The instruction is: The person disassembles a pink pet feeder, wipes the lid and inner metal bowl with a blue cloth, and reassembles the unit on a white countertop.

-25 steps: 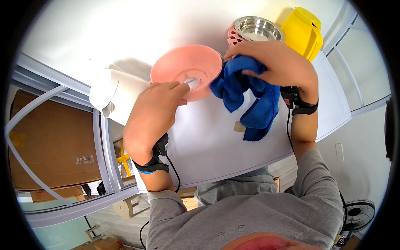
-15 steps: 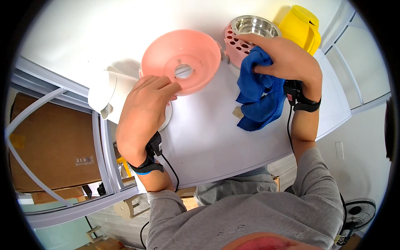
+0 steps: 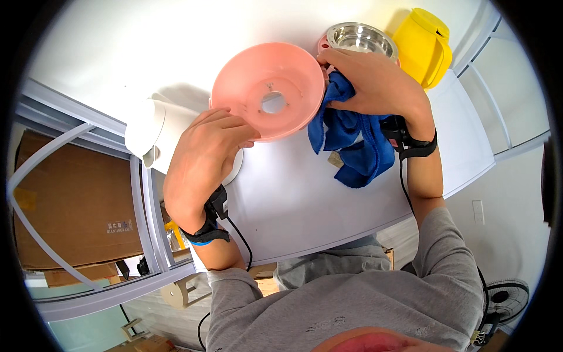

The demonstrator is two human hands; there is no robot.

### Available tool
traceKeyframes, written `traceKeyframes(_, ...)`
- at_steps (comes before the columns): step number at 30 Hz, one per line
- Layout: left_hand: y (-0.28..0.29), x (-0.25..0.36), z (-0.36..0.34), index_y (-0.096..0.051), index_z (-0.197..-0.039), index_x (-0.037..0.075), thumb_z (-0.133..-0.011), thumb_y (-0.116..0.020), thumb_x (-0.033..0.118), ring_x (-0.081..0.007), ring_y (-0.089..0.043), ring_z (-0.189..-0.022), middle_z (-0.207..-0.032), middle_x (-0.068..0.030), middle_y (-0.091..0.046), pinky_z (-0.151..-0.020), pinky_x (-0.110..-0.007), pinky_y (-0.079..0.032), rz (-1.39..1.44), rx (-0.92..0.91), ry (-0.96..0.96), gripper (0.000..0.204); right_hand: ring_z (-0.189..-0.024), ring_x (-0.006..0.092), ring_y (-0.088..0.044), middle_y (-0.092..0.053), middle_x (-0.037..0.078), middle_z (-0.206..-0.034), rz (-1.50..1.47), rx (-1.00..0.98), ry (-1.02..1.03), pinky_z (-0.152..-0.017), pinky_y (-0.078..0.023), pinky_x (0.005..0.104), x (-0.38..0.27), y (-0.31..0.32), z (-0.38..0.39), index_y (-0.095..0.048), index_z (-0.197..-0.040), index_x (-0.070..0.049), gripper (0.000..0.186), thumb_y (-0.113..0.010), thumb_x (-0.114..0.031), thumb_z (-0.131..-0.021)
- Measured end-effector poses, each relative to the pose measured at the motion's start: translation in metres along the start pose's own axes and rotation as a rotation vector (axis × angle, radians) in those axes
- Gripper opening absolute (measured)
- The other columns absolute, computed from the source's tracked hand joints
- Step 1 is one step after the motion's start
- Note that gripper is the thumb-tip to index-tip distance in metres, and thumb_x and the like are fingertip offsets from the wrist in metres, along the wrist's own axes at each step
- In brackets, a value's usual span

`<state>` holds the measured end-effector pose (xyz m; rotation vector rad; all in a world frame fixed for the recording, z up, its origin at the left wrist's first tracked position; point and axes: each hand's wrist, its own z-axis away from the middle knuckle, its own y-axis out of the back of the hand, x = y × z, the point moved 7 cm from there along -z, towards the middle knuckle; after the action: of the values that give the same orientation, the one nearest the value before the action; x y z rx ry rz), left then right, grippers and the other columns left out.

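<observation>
Over the bench (image 3: 305,199), I held the pink bowl (image 3: 252,76) with its inside tipped toward me. My left hand (image 3: 208,149) was clamped on its near left rim. My right hand (image 3: 378,79) was pinched on the blue cloth (image 3: 369,149), which hung down by the bowl's right side. My hands were apart, with the bowl between them.

I think I was in the middle of wiping the bowl. The next move seemed to call for a tight left grip, so the bowl would not wobble, and for the cloth to be pressed flat on the rim. I could not tell if my right fingers touched the rim too.

Just before, there was a gap between the cloth and the bowl. Now the cloth was right up by it, and the bowl had moved a bit to the right. The white jug (image 3: 146,126) had stayed put.
</observation>
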<state>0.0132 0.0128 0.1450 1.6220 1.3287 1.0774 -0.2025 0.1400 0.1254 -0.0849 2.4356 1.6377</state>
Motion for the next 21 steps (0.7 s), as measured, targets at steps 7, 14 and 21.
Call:
traceKeyframes(7,-0.011,-0.003,0.001,-0.074,-0.101,0.003,-0.086,-0.072,-0.002,-0.0377,-0.07,-0.098,-0.096,-0.0119,-0.074,-0.089,-0.047,-0.055,-0.017,-0.042,0.134,0.015,-0.108,0.0388,-0.074,-0.077,0.011,-0.113,-0.064,-0.035,0.015,-0.088,-0.06,0.0452,-0.014,0.002,-0.004,-0.062,-0.126,-0.013,0.062,-0.095,-0.021,-0.074)
traceKeyframes(14,-0.023,0.012,-0.013,-0.071,-0.118,0.005,-0.096,-0.079,0.012,-0.0359,-0.073,-0.1,-0.105,-0.0115,-0.077,-0.087,-0.047,-0.056,0.101,0.054,0.055,0.024,-0.093,0.0407,-0.074,-0.077,0.011,-0.103,-0.074,0.013,0.083,-0.078,-0.059,0.0448,-0.036,-0.001,-0.008,-0.063,-0.117,-0.013,0.052,-0.091,-0.022,-0.074)
traceKeyframes(21,-0.043,0.006,-0.019,-0.06,-0.11,0.006,-0.095,-0.083,0.025,-0.0397,-0.071,-0.09,-0.093,-0.0135,-0.073,-0.074,-0.051,-0.054,0.06,-0.023,0.122,0.033,-0.089,0.0371,-0.075,-0.077,0.008,-0.1,-0.053,0.027,0.199,-0.076,-0.059,0.0429,-0.052,-0.009,-0.011,-0.064,-0.117,-0.015,0.044,-0.085,-0.02,-0.079)
